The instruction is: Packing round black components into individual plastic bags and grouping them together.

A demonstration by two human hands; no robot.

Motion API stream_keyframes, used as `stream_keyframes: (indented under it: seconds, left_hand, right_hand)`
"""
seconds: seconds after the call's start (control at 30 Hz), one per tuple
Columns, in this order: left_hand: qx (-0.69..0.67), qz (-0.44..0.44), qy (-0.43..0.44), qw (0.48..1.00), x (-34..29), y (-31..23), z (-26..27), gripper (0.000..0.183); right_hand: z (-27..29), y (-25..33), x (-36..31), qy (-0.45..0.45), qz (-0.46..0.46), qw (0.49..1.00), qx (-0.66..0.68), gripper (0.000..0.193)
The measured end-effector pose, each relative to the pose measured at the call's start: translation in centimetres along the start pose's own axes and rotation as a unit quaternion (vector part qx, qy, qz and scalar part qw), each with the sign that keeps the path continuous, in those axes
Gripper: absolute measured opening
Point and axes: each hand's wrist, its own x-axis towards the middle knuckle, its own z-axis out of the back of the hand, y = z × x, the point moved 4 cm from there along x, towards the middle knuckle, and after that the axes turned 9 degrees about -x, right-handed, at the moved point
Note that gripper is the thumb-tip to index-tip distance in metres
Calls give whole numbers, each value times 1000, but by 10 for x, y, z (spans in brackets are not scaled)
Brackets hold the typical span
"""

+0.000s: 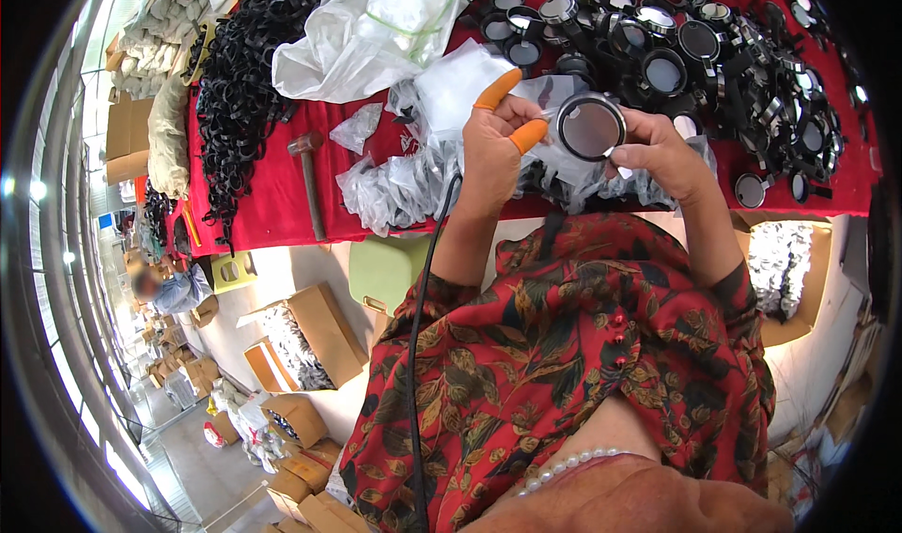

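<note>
My right hand (pixel 658 150) is closed on the edge of a round black-rimmed mirror (pixel 590 129), with its face tilted up toward me. Orange covers sit on the thumb and index finger of my left hand (pixel 500 137). Those fingers are bent close to the mirror's left side, and a clear plastic bag (pixel 551 89) appears pinched there, though its edges are hard to make out. Under and around both hands lie crumpled clear bags (pixel 390 190), some with dark pieces inside. Beyond my right hand spreads a heap of round mirrors with black straps (pixel 662 73).
A red cloth (pixel 272 190) covers the table. On it lie a hammer (pixel 310 181), a pile of black straps (pixel 246 73) and a large white plastic bag (pixel 329 49). Below the edge stand a green stool (pixel 383 268) and open cartons (pixel 329 331). A person (pixel 178 289) sits far left.
</note>
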Motion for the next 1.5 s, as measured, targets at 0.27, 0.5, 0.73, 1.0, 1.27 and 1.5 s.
stream_keyframes:
  seconds: [0.27, 0.5, 0.73, 1.0, 1.27, 1.5]
  left_hand:
    - [274, -106, 127, 947, -25, 34, -57, 49]
    - [16, -10, 50, 999, -33, 59, -65, 50]
    - [160, 102, 233, 954, -31, 72, -100, 58]
    - [126, 174, 41, 976, -23, 82, -32, 49]
    - [135, 141, -18, 981, 4, 58, -30, 36]
    - [143, 107, -94, 979, 9, 51, 3, 39]
  right_hand:
    - [-1, -21, 6, -198, 64, 926, -316, 22]
    - [24, -32, -18, -332, 1, 938, -96, 29]
    - [61, -29, -63, -437, 70, 892, -95, 37]
    - [146, -130, -203, -507, -78, 758, -403, 21]
    - [130, -163, -151, -412, -46, 767, -489, 21]
    - [135, -154, -163, -379, -83, 758, -525, 38]
